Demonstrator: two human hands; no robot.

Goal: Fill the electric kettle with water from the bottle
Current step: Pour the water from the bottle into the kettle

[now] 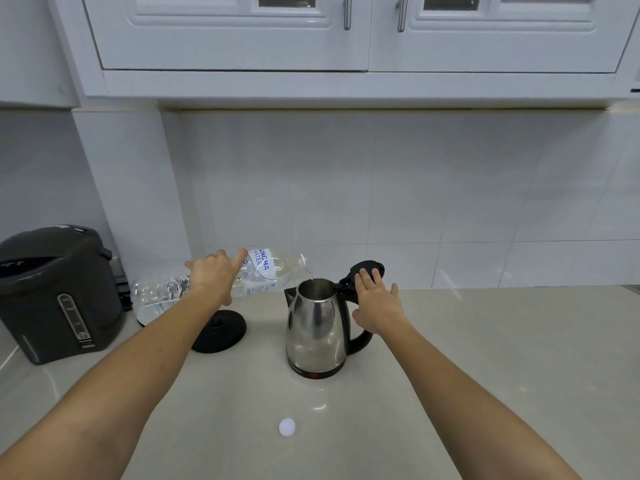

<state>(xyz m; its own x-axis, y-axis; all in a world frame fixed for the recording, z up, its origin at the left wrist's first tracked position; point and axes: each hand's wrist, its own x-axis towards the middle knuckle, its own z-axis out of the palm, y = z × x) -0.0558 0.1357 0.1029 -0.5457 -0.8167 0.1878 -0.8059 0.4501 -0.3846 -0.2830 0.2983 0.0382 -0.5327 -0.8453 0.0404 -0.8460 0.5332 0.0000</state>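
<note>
A steel electric kettle with a black handle stands on the pale counter, off its base. Its black lid is tipped open to the right. My right hand rests flat on the top of the handle and the lid, fingers spread. My left hand grips a clear plastic water bottle held almost level, its mouth over the kettle's opening. A thin stream of water falls from the bottle into the kettle.
The kettle's round black base lies on the counter left of the kettle. A dark hot-water dispenser stands at the far left. The white bottle cap lies near the front. White wall cabinets hang overhead.
</note>
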